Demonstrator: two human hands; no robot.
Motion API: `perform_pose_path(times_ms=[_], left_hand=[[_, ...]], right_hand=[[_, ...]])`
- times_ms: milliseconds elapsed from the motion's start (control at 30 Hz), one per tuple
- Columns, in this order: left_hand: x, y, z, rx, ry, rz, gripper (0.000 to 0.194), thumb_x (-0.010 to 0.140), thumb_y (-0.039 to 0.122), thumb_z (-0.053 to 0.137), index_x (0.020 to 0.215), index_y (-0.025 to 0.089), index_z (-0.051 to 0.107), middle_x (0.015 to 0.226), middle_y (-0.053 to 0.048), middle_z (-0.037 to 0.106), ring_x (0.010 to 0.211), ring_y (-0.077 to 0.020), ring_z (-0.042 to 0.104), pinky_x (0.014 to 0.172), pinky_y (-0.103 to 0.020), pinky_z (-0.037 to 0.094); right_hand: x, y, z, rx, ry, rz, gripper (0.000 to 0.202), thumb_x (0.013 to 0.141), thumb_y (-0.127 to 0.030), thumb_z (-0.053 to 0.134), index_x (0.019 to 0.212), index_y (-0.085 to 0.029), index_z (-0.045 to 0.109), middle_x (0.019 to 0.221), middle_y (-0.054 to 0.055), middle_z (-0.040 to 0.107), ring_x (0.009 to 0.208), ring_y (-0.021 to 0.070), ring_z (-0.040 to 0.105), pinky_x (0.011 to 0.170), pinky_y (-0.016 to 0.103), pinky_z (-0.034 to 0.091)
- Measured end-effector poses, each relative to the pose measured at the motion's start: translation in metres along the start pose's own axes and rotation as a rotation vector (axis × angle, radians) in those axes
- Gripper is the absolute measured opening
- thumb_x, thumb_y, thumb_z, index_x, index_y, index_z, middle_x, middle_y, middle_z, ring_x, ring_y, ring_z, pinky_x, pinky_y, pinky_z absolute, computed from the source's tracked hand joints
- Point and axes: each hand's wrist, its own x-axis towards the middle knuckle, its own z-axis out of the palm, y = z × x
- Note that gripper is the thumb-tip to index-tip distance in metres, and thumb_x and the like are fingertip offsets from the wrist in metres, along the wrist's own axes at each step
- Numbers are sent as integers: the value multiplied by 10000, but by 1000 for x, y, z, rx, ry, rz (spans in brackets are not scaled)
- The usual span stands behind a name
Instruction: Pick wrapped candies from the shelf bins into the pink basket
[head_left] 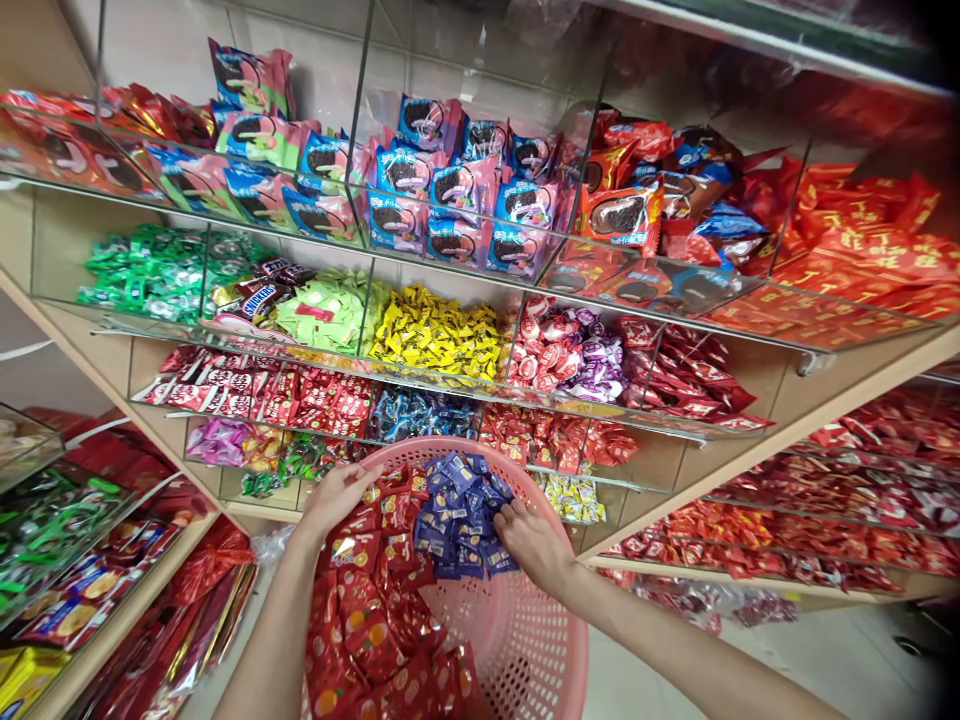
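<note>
A: What's the main item, and where?
B: Pink perforated plastic basket (576,630), low centre in front of me, between my forearms. Open side faces me.
A: Contents?
B: Red candy packets with orange fruit prints (375,640) down the left side. Small purple-blue packets (459,520) bunched at the top, right beside the red ones. Lower right wall is bare.
A: Left hand?
B: My left hand (339,497) is at the upper-left rim, fingers reaching inward by the red packets. Can't tell how firmly it grips.
A: Right hand?
B: My right hand (529,540) is inside the rim, fingers curled against the right edge of the purple-blue pile. Can't tell if a packet is pinched.
A: Behind the basket?
B: Tiered shelves with clear dividers. Dark blue wrapped candies (424,413) just above the far rim, yellow wrapped candies (439,335) one tier higher, cream-filled cookie packs (457,190) above those.
A: Sides?
B: Green wrapped candies (146,272) and Snickers bars (259,298) upper left. Red packs with gold print (870,235) upper right. Pale tiled floor (637,655) lower right.
</note>
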Motion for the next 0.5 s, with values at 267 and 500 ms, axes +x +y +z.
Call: perform_pose_path(times_ms=[267, 500], left_hand=[[2, -3, 1, 4, -2, 29, 416, 592, 590, 524, 531, 180, 494, 530, 30, 492, 558, -129, 446, 552, -222, 311], [2, -5, 1, 20, -11, 17, 444, 588, 623, 505, 553, 180, 498, 569, 26, 520, 580, -135, 467, 567, -223, 324]], right_hand=[[-5, -1, -18, 24, -15, 6, 122, 819, -157, 471, 849, -159, 590, 818, 77, 594, 843, 206, 522, 712, 327, 409], [34, 23, -87, 220, 176, 67, 254, 870, -388, 382, 897, -174, 516, 904, 81, 571, 865, 191, 512, 747, 301, 386]])
